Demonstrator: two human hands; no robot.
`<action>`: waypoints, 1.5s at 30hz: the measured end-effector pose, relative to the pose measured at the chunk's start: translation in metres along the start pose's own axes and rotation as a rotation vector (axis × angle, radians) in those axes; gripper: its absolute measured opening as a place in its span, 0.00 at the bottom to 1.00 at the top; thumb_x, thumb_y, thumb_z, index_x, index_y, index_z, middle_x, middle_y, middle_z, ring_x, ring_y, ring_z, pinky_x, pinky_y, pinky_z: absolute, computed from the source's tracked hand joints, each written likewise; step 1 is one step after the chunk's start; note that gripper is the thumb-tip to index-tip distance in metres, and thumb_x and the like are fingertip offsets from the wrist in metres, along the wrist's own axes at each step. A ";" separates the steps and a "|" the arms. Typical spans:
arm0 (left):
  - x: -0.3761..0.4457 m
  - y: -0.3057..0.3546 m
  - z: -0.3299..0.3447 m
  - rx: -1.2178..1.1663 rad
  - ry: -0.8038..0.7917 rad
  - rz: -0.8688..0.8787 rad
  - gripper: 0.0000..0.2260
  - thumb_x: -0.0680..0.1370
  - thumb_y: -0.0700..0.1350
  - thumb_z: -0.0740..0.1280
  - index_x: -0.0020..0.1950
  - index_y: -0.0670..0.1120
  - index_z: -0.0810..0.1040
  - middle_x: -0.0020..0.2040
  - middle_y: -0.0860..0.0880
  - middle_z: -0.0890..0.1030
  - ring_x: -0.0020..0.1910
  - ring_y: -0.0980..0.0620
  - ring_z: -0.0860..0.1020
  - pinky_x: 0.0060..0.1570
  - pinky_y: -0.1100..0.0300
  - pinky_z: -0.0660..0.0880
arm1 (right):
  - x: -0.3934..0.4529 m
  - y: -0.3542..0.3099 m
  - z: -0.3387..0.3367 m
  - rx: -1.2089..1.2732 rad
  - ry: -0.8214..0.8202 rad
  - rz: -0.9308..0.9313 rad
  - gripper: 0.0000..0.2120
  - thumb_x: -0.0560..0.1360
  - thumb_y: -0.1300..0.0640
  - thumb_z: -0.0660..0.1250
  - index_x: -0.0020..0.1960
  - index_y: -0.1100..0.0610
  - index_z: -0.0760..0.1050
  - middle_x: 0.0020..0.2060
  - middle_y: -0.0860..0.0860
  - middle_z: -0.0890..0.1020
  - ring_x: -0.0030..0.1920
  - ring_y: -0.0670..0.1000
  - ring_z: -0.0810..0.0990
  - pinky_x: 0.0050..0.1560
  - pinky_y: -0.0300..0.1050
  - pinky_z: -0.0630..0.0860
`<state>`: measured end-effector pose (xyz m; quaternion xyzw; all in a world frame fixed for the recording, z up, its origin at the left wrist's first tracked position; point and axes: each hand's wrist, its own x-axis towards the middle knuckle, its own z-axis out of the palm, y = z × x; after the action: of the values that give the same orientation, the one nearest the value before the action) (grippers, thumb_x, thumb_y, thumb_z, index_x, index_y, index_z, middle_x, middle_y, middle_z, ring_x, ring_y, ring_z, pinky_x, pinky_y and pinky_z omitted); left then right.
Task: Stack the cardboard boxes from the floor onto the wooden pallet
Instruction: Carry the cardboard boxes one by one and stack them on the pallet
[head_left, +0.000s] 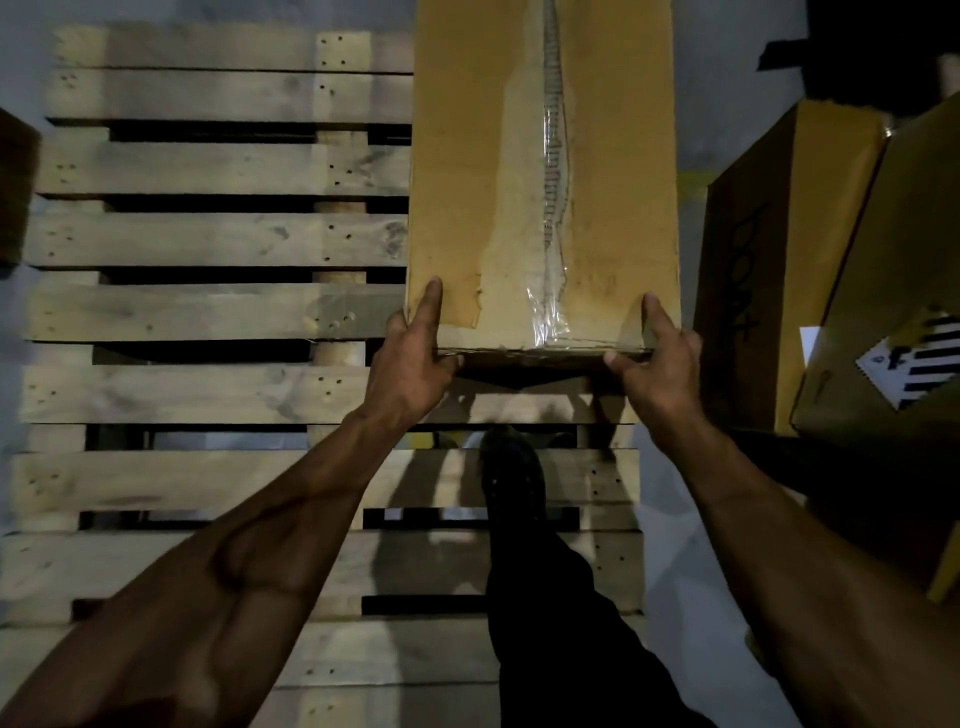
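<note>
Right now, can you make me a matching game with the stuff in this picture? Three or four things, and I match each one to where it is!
Things:
1. taped box
2. wooden pallet
3. box with black writing
4. dark shoe

Places:
A. on a pallet board, below the held box
B. off the pallet, on the right
C. gripped by left hand and right hand
D. flat under everything, slats running sideways

Pairs: 1-C, 2-D, 3-B, 4-A

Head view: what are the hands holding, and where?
Both the left hand and the right hand grip the taped cardboard box at its near end's two corners.
</note>
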<state>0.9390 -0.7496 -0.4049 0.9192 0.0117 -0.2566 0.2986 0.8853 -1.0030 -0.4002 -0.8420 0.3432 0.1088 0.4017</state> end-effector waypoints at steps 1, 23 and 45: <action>-0.003 0.001 0.001 -0.004 0.001 -0.003 0.41 0.79 0.46 0.71 0.82 0.58 0.47 0.73 0.38 0.65 0.66 0.37 0.72 0.64 0.48 0.72 | -0.002 0.002 -0.001 0.005 0.001 0.005 0.39 0.75 0.61 0.72 0.79 0.45 0.57 0.75 0.59 0.58 0.72 0.60 0.66 0.74 0.54 0.65; -0.035 -0.015 0.016 -0.053 0.058 -0.014 0.37 0.79 0.43 0.70 0.81 0.57 0.53 0.74 0.41 0.68 0.68 0.41 0.71 0.66 0.51 0.70 | -0.023 0.025 0.002 -0.011 -0.050 0.038 0.39 0.77 0.60 0.70 0.79 0.43 0.54 0.76 0.58 0.54 0.74 0.60 0.63 0.75 0.54 0.62; -0.044 -0.012 0.007 0.075 0.008 -0.072 0.31 0.83 0.50 0.63 0.82 0.55 0.51 0.70 0.38 0.70 0.65 0.38 0.73 0.63 0.46 0.72 | -0.039 0.007 0.002 -0.201 -0.071 0.072 0.34 0.79 0.53 0.67 0.79 0.41 0.53 0.74 0.59 0.56 0.67 0.63 0.70 0.66 0.58 0.73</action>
<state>0.8954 -0.7380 -0.3956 0.9297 0.0364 -0.2639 0.2544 0.8519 -0.9856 -0.3880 -0.8607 0.3464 0.1866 0.3231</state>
